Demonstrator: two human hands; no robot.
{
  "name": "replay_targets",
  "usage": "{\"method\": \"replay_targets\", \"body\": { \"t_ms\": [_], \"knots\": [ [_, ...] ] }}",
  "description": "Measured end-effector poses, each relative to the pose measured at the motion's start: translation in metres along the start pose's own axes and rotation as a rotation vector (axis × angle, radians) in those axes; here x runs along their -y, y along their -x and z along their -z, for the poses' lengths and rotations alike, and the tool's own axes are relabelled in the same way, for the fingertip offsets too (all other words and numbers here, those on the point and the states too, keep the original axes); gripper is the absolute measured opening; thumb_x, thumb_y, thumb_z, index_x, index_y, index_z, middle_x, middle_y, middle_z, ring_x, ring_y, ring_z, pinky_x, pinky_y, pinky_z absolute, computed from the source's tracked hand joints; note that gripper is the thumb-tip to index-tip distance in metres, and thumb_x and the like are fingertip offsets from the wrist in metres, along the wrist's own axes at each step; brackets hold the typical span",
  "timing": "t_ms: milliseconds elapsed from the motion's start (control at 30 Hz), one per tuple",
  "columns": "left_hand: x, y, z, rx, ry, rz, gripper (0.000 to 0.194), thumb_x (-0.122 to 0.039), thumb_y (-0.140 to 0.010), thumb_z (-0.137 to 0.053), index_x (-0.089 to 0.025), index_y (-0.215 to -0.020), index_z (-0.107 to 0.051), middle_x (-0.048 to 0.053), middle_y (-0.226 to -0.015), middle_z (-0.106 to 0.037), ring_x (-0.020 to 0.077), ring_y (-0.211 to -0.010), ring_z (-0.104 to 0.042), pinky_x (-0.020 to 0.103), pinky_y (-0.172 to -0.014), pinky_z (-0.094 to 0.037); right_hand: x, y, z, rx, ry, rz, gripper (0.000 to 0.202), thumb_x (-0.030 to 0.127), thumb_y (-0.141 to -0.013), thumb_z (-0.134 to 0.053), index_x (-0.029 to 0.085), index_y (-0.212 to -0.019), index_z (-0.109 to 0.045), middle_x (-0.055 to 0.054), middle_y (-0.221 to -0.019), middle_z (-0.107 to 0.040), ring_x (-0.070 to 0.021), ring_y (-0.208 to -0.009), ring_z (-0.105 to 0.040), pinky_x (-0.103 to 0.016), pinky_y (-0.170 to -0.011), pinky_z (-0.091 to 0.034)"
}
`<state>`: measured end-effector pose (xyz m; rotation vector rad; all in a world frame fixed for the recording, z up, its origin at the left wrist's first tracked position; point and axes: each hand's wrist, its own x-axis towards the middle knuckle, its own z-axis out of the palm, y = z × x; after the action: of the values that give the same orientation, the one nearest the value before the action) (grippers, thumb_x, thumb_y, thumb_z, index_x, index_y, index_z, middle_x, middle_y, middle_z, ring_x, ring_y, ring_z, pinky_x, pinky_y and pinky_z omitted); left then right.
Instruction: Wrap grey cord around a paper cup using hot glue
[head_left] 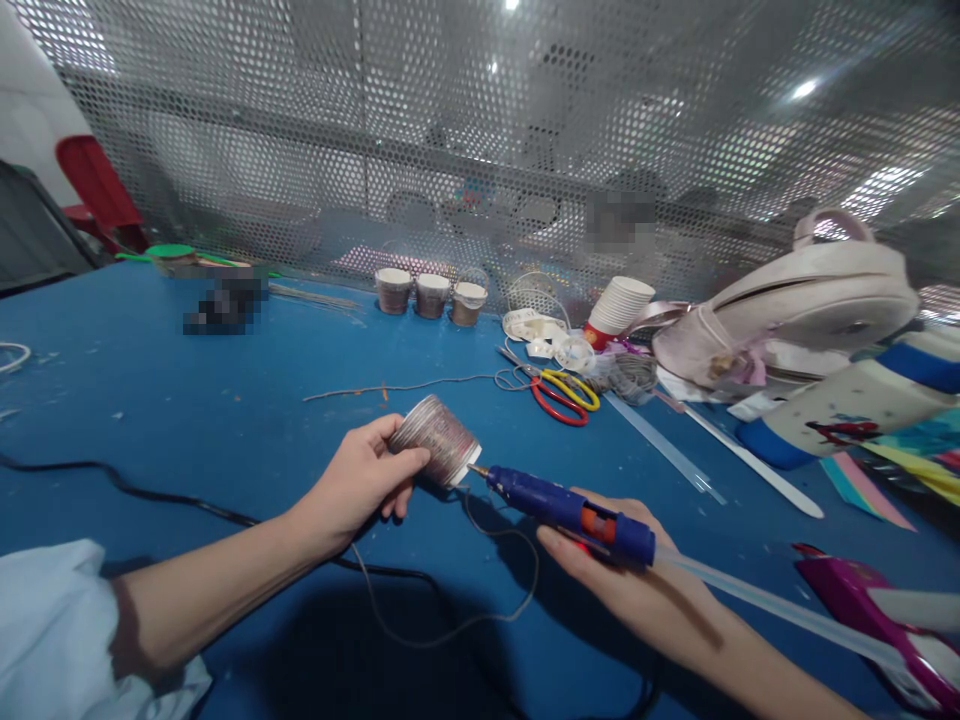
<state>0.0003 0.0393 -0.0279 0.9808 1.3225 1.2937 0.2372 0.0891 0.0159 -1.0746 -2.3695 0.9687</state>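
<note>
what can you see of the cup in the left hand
The small cup is wrapped in grey-brown cord, in rows around its side, with a bare white strip at the end nearer the glue gun. It is tipped on its side above the blue table, pinched by the left hand. The glue gun's nozzle is at or very near the white edge. The inside is not visible.

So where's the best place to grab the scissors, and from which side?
Best by the red handle and yellow handle together, reaching from above on your near right side. The scissors lie flat on the blue table with both loops angled toward that side, while the blades point away to the left, so your fingers should stay off the metal.
</note>
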Motion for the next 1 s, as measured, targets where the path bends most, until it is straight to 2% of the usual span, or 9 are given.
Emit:
{"method": "replay_targets", "body": {
  "t_ms": [633,767,867,1000],
  "knots": [
    [0.002,0.002,0.001,-0.034,-0.094,-0.03,0.015,-0.029,-0.079,-0.059,-0.018,-0.085,-0.052,-0.008,-0.037,-0.05,0.007,-0.032,-0.042,0.016,-0.036,-0.03,-0.007,0.002,0.001,0.001,0.065,0.018,0.029,0.036,-0.082,-0.053,0.02,-0.06,-0.045,0.004,-0.053,-0.044,-0.0091,-0.046,-0.038,-0.022,-0.045,-0.033],
    [0.001,0.001,0.002,-0.027,-0.089,-0.036,0.014,-0.029,-0.079,-0.059,-0.018,-0.084,-0.052,-0.008,-0.038,-0.05,0.0067,-0.032,-0.041,0.016,-0.036,-0.03,-0.006,0.0,0.003,-0.064,0.01,-0.023,0.031,0.039,-0.079,-0.056,0.02,-0.057,-0.043,0.005,-0.051,-0.04,-0.0086,-0.045,-0.034,-0.022,-0.042,-0.03],
    [-0.001,0.002,0.001,-0.024,-0.093,-0.027,0.014,-0.028,-0.078,-0.058,-0.017,-0.084,-0.051,-0.008,-0.037,-0.05,0.0064,-0.032,-0.041,0.016,-0.037,-0.031,-0.004,-0.001,0.005,-0.062,-0.058,-0.086,0.035,0.044,-0.079,-0.055,0.02,-0.056,-0.042,0.005,-0.049,-0.039,-0.0085,-0.043,-0.033,-0.022,-0.04,-0.029],
    [-0.002,0.003,0.0,-0.034,-0.097,-0.021,0.014,-0.028,-0.077,-0.059,-0.017,-0.082,-0.052,-0.008,-0.036,-0.049,0.0065,-0.032,-0.041,0.016,-0.036,-0.03,-0.014,-0.012,0.008,-0.123,-0.033,-0.216,0.039,0.052,-0.081,-0.05,0.019,-0.062,-0.056,0.002,-0.047,-0.048,-0.0125,-0.044,-0.045,-0.024,-0.043,-0.035]
  ]
}}
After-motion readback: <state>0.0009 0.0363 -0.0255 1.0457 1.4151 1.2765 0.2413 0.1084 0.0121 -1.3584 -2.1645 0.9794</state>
